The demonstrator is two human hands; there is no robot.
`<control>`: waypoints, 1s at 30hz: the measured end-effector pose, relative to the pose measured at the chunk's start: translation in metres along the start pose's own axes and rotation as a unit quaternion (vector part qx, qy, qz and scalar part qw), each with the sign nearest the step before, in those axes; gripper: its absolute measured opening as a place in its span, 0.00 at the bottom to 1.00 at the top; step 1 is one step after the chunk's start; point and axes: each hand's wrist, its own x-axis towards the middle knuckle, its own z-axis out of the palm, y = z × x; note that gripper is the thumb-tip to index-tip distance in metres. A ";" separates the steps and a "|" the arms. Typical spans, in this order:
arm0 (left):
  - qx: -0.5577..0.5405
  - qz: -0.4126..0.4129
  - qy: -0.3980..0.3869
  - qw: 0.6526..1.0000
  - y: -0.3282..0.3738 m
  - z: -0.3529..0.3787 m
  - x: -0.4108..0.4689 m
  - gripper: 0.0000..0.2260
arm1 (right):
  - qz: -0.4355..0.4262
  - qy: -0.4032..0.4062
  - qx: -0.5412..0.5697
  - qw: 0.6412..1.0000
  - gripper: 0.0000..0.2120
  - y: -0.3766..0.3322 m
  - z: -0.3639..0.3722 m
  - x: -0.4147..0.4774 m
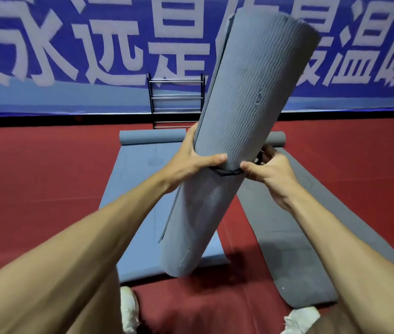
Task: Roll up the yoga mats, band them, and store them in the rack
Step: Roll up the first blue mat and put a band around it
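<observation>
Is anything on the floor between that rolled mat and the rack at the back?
Yes. The blue mat lies on the floor between the held rolled mat and the rack, its far end curled up just before it.

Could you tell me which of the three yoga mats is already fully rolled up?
The textured grey mat held in both hands; the other two lie mostly unrolled on the floor.

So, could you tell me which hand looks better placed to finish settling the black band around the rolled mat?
Probably the right hand: its fingertips pinch the black band at the roll's middle. The left hand is wrapped around the rolled mat, holding it tilted, so it seems needed as the support.
</observation>
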 end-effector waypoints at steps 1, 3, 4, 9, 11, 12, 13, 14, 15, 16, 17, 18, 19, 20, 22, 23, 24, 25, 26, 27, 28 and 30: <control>0.031 0.004 -0.011 0.999 0.015 -0.005 0.006 0.49 | -0.012 0.000 0.011 1.000 0.18 -0.010 0.004 0.005; 0.100 0.006 -0.029 0.995 0.040 -0.017 0.015 0.52 | -0.030 -0.005 0.048 0.998 0.15 -0.023 0.014 0.012; 0.132 0.009 -0.024 0.991 0.049 -0.024 0.019 0.53 | -0.033 -0.005 0.067 0.997 0.15 -0.026 0.021 0.017; 0.222 0.023 0.092 0.970 0.054 -0.069 0.013 0.48 | 0.027 -0.006 0.146 0.989 0.26 -0.025 0.077 0.040; 0.236 0.006 0.143 0.961 0.044 -0.096 0.005 0.47 | 0.070 -0.044 0.113 0.990 0.28 -0.016 0.111 0.050; 0.241 -0.013 0.168 0.956 0.038 -0.111 -0.001 0.46 | 0.096 -0.069 0.077 0.990 0.29 -0.011 0.131 0.052; 0.244 -0.037 0.189 0.950 0.032 -0.127 -0.008 0.45 | 0.125 -0.091 0.042 0.987 0.29 -0.005 0.153 0.053; 0.247 -0.064 0.205 0.945 0.024 -0.143 -0.015 0.45 | 0.153 -0.106 0.022 0.982 0.29 0.002 0.176 0.053; 0.249 -0.089 0.217 0.939 0.016 -0.160 -0.024 0.44 | 0.176 -0.118 0.020 0.977 0.29 0.009 0.199 0.052; 0.252 -0.114 0.227 0.934 0.007 -0.176 -0.034 0.44 | 0.195 -0.128 0.026 0.972 0.29 0.016 0.222 0.049; 0.254 -0.137 0.237 0.928 -0.002 -0.193 -0.046 0.44 | 0.211 -0.139 0.031 0.967 0.29 0.022 0.244 0.044; 0.254 -0.160 0.246 0.922 -0.010 -0.210 -0.060 0.44 | 0.223 -0.153 0.027 0.962 0.29 0.028 0.265 0.038; 0.251 -0.183 0.253 0.916 -0.019 -0.226 -0.076 0.43 | 0.233 -0.173 0.020 0.957 0.29 0.034 0.285 0.032; 0.251 -0.207 0.258 0.910 -0.028 -0.241 -0.092 0.43 | 0.243 -0.194 0.011 0.950 0.30 0.041 0.305 0.025; 0.255 -0.251 0.269 0.894 -0.047 -0.269 -0.127 0.42 | 0.271 -0.233 -0.001 0.934 0.30 0.057 0.343 0.007; 0.259 -0.273 0.277 0.884 -0.056 -0.282 -0.145 0.42 | 0.285 -0.252 -0.007 0.925 0.29 0.064 0.362 -0.003; 0.265 -0.295 0.285 0.873 -0.066 -0.294 -0.163 0.42 | 0.295 -0.273 -0.020 0.916 0.28 0.071 0.380 -0.013; 0.274 -0.319 0.292 0.859 -0.075 -0.305 -0.182 0.42 | 0.298 -0.294 -0.040 0.907 0.27 0.077 0.398 -0.023; 0.288 -0.343 0.299 0.843 -0.084 -0.315 -0.200 0.43 | 0.294 -0.316 -0.068 0.900 0.25 0.085 0.414 -0.033; 0.306 -0.368 0.303 0.824 -0.093 -0.324 -0.218 0.43 | 0.285 -0.337 -0.096 0.892 0.24 0.092 0.429 -0.043; 0.322 -0.393 0.307 0.805 -0.100 -0.333 -0.235 0.44 | 0.274 -0.357 -0.121 0.885 0.21 0.100 0.442 -0.052; 0.344 -0.445 0.311 0.766 -0.114 -0.351 -0.265 0.45 | 0.254 -0.394 -0.157 0.869 0.15 0.115 0.465 -0.068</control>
